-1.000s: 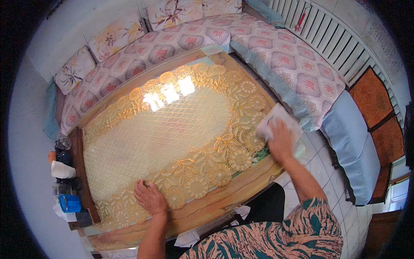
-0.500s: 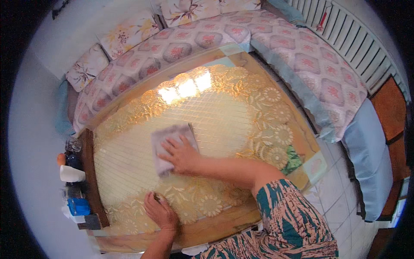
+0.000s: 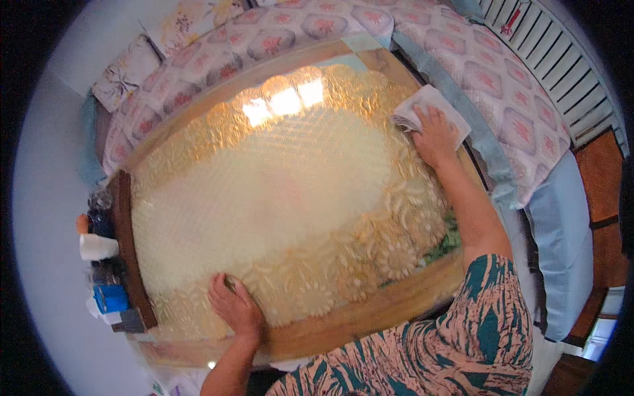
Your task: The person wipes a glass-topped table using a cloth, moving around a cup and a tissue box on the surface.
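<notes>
A: Where's the pale folded cloth (image 3: 454, 109) now?
B: At the far right of the table (image 3: 389, 298), under the right hand (image 3: 438, 142). Those fingers are spread across it, pressing rather than clenched.
A: And the left hand (image 3: 236, 309)?
B: Resting at the near left on the gold lace-patterned table cover (image 3: 284, 191), fingers loosely bent. There's a dark spot by the thumb; I can't tell whether anything is pinched there.
A: How far along is the wiping?
B: I'd judge it midway, since the cloth is in use. Glare hides part of the far side, and no mark separates wiped from unwiped. The white cup (image 3: 99, 247) and blue container (image 3: 110, 299) stand along the left end, so that strip may be left.
</notes>
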Demonstrator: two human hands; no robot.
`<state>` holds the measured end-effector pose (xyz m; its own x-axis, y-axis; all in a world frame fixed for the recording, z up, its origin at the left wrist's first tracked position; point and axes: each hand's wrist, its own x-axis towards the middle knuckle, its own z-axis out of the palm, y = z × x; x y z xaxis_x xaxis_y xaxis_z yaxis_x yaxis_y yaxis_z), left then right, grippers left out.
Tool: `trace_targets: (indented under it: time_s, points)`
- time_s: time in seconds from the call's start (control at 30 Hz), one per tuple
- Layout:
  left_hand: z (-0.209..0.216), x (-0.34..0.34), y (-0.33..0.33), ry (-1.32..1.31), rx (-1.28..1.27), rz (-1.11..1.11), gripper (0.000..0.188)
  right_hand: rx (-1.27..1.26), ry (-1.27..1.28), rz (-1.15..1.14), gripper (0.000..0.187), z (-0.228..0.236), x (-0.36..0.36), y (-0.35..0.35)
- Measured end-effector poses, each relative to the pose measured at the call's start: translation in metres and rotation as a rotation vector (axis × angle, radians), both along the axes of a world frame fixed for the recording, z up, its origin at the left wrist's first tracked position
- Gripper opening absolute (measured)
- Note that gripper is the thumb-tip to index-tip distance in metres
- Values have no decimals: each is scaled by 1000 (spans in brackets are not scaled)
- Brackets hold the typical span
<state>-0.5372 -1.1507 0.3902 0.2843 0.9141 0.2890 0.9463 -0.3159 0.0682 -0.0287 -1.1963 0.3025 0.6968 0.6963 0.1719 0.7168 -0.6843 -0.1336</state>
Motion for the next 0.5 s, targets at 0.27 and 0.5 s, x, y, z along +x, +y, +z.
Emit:
trace_targets:
  time_s: [0.27,0.5]
  points:
    - [-11,9,5,21,93,15,38,25,110,72,68,18,-109,-121]
    - [-15,-9,10,-16,37,-16,43,218,371,710,75,58,-356,-132]
